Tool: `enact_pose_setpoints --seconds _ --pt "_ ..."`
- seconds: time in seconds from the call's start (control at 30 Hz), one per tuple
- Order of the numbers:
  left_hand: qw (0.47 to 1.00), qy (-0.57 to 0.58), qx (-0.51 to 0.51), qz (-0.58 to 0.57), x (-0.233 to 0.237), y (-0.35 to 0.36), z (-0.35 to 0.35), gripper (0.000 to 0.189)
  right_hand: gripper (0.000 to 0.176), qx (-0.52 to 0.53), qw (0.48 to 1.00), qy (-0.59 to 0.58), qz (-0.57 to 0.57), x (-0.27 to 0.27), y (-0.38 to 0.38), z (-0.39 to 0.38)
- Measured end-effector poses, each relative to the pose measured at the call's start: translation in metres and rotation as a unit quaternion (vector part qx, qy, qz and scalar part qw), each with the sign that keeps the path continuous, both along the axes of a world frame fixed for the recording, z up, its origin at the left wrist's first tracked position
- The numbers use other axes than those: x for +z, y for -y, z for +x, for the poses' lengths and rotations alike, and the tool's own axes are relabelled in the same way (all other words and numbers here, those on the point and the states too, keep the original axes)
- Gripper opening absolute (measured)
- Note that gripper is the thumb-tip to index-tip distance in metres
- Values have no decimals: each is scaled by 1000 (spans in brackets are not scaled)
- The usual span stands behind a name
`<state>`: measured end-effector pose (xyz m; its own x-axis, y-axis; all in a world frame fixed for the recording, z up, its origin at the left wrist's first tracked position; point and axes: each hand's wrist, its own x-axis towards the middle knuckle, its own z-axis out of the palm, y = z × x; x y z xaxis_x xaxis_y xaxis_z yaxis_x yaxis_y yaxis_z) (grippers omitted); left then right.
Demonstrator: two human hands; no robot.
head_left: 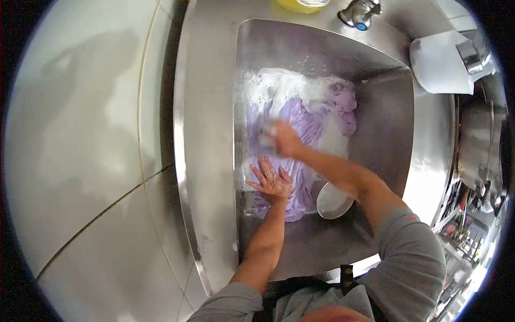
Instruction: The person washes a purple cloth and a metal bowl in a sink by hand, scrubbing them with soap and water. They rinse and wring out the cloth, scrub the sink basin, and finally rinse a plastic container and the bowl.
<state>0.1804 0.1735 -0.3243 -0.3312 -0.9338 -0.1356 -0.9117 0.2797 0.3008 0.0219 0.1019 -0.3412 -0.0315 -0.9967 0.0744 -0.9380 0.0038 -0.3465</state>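
A wet purple cloth (295, 206) lies spread and wrinkled on the bottom of a metal sink (383, 123), with one end bunched at the far right. White suds (279, 80) cover its far part. My left hand (272, 182) rests flat on the near part of the cloth, fingers spread. Farther up, my right hand (287, 138) is smeared by motion over the cloth. Its fingers are closed around a greyish thing (265, 137) too blurred to name. Beside the cloth, below my right forearm, a white round bowl (333, 203) leans near the sink's bottom.
A metal tap (360, 13) stands at the sink's back edge, near a container of yellow liquid (303, 4). On the right are a white flat sheet-like object (440, 61) and a large metal pot (476, 137). A tiled wall (80, 134) closes off the left.
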Motion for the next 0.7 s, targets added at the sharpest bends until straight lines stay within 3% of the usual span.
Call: enact_pose_setpoints --seconds 0.03,0.13,0.3,0.4,0.47,0.5,0.53,0.57,0.6,0.67,0.7 --pt "998 13 -6 66 5 1 3 65 45 26 1000 7 6 7 -9 5" --pt "1000 17 -3 -15 4 2 -1 64 44 -62 994 -43 82 20 36 -52" --pt "999 7 -3 -32 -3 4 -4 65 54 -8 1000 -2 -21 14 34 -13" --pt "1000 13 -4 -5 4 -7 1 65 50 -219 971 -5 101 50 72 -45" --pt "998 -28 51 -8 7 1 -12 62 51 -261 963 1 61 50 57 -57" --pt "997 -3 76 13 12 9 -31 63 52 -353 930 101 37 39 33 -50" --pt "994 -60 24 85 19 24 -53 63 54 -428 881 200 11 31 14 -45" --pt "981 -117 -26 153 24 42 -76 64 59 -444 861 242 61 30 -3 -51" --pt "956 -272 -85 71 -6 47 -97 62 59 -434 867 238 65 23 -17 -66" --pt "900 -412 -138 -29 -29 83 -121 60 31 -517 774 363 -32 5 -28 -90" --pt "954 -231 -187 -30 -3 112 -127 59 31 -513 777 363 -34 24 -22 -96"
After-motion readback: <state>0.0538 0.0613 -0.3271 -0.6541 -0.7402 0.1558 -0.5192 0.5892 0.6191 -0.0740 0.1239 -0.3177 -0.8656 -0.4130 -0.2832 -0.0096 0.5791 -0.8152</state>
